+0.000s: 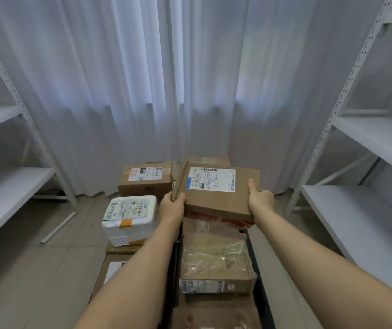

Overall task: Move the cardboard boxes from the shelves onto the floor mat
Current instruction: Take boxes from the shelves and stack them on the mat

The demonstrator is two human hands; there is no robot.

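Head view: both hands are gripping a flat cardboard box [217,191], left hand [171,205] curling round its left corner, right hand [260,198] clamping its right edge (thumb on top), holding it above more boxes [215,262] stacked on the floor.
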